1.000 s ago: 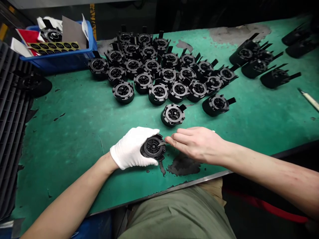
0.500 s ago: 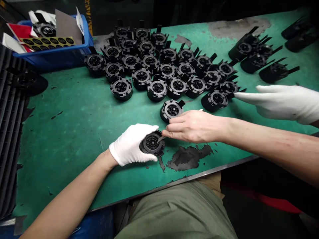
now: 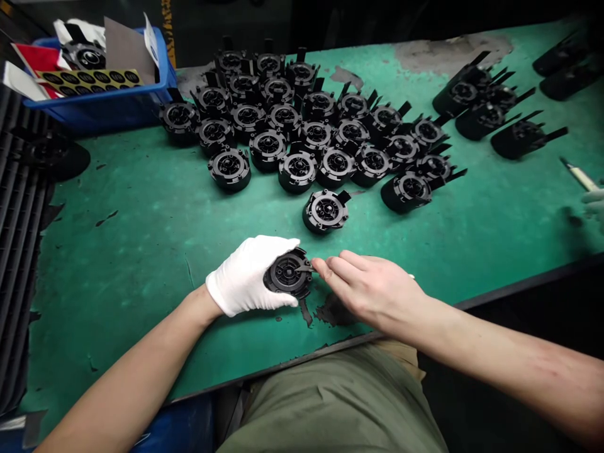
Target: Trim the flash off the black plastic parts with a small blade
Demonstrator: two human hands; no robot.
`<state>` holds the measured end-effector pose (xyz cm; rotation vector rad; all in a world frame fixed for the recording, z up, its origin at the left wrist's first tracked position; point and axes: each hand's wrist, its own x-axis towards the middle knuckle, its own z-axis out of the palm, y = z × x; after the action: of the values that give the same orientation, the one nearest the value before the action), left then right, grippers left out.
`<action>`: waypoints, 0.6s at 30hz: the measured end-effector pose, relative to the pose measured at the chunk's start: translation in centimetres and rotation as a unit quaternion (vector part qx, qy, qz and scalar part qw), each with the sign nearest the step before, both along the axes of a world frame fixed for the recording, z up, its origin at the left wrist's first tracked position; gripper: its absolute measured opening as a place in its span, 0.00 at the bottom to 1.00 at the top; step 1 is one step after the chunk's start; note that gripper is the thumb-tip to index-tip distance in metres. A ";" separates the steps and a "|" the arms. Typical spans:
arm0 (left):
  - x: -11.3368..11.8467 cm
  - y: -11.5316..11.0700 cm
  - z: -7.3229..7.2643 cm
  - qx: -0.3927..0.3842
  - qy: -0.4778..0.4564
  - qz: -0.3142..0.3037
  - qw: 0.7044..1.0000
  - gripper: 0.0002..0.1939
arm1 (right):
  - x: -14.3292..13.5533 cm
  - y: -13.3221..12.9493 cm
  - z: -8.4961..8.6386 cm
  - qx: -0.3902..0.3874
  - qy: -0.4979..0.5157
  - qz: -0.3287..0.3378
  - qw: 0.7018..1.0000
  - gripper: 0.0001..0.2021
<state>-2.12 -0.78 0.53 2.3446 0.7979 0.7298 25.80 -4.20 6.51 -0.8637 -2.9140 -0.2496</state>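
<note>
My left hand [image 3: 250, 275], in a white glove, is wrapped round the side of a round black plastic housing [image 3: 289, 272] with a ringed, ribbed face turned up. The bare right hand [image 3: 370, 281] is closed on a slim knife; its thin metal blade [image 3: 304, 268] lies across the right rim of that housing. Most of the knife's handle is hidden by the fingers, though a pale end [image 3: 412, 277] shows behind the hand. Just beyond both hands stands another black housing [image 3: 325, 211] with a tab sticking up.
Several similar black housings [image 3: 283, 116] stand close together across the back of the green table [image 3: 141, 207]. More sit at the right. A blue bin [image 3: 108, 104] at back left holds papers and stickers. At the right edge, another person's gloved hand [image 3: 595, 200] holds a pale-handled tool [image 3: 579, 173].
My right hand has swung lower and nearer me, and the blade now lies at the housing's right rim. The other person's gloved hand has withdrawn to the right edge. My left hand stays put.
</note>
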 end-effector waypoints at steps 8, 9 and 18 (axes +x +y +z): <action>-0.1 0.0 0.0 -0.014 0.003 -0.004 1.000 0.51 | 1.1 -0.9 -1.9 -0.066 0.065 -0.058 0.994 0.19; -0.1 0.0 0.0 -0.015 0.003 -0.003 1.000 0.51 | 1.2 -1.0 -2.0 -0.068 0.071 -0.065 0.993 0.19; 0.0 0.0 0.0 -0.017 0.010 0.000 1.000 0.51 | 1.0 -1.5 -2.6 -0.058 0.085 -0.078 0.992 0.22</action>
<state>-2.14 -0.79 0.52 2.3244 0.8133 0.6882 26.78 -5.70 3.89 -1.0743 -2.7283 -0.0162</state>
